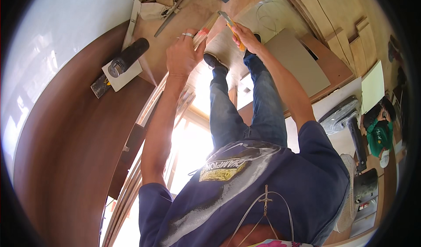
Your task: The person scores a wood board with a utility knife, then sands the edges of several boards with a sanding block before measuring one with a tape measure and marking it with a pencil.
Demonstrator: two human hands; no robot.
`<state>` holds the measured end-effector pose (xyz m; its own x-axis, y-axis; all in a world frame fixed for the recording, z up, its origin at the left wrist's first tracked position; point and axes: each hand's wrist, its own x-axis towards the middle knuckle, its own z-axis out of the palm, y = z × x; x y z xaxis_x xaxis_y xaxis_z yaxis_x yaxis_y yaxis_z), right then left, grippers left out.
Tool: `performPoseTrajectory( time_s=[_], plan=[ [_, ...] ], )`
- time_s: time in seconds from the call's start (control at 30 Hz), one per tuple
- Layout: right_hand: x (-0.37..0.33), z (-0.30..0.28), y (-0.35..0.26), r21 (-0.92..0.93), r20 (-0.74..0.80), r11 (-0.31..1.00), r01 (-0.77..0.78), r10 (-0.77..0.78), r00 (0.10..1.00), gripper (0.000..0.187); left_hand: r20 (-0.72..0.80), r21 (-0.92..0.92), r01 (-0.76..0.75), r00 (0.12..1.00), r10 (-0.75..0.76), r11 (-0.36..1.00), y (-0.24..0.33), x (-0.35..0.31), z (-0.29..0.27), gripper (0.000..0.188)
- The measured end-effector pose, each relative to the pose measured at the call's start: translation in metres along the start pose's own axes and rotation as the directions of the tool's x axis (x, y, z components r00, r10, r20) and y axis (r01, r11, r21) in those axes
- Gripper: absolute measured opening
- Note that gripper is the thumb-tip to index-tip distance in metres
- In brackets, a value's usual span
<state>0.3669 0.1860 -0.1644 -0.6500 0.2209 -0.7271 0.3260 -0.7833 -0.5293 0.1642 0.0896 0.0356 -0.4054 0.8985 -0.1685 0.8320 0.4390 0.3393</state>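
Note:
My left hand point(183, 56), with a ring on one finger, is closed around a thin pale strip point(212, 22) that shows reddish spots near the fingers. Its far end narrows toward the top middle; whether it runs on below my hand, I cannot tell. My right hand point(246, 39) grips a utility knife point(230, 21) with a yellow-orange handle. The grey head of the knife sits right by the strip's far end; whether they touch is too small to tell. Both hands are held out in front of me, above the floor.
A dark brown panel point(66, 137) curves along the left, with a black bottle point(131, 56) on it. An open bag point(155, 3) stands at the top. Wooden boards point(326, 12) and a grey panel point(291, 63) lie right. A person in green point(379, 135) is at far right.

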Motion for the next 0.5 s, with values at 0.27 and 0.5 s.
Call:
performPoseTrajectory(
  time_s=[0.27,0.5],
  plan=[
    [-0.005,-0.003,0.017,0.214,0.051,0.975,0.050,-0.062,0.997,0.033,0.000,0.012,-0.001,1.000,0.001,1.000,0.001,0.000,-0.001,0.030],
    [-0.005,-0.025,0.016,0.096,0.028,0.993,0.062,-0.065,0.997,0.029,0.042,0.085,0.025,0.999,-0.029,0.996,0.004,-0.002,-0.002,0.028]
  ],
)
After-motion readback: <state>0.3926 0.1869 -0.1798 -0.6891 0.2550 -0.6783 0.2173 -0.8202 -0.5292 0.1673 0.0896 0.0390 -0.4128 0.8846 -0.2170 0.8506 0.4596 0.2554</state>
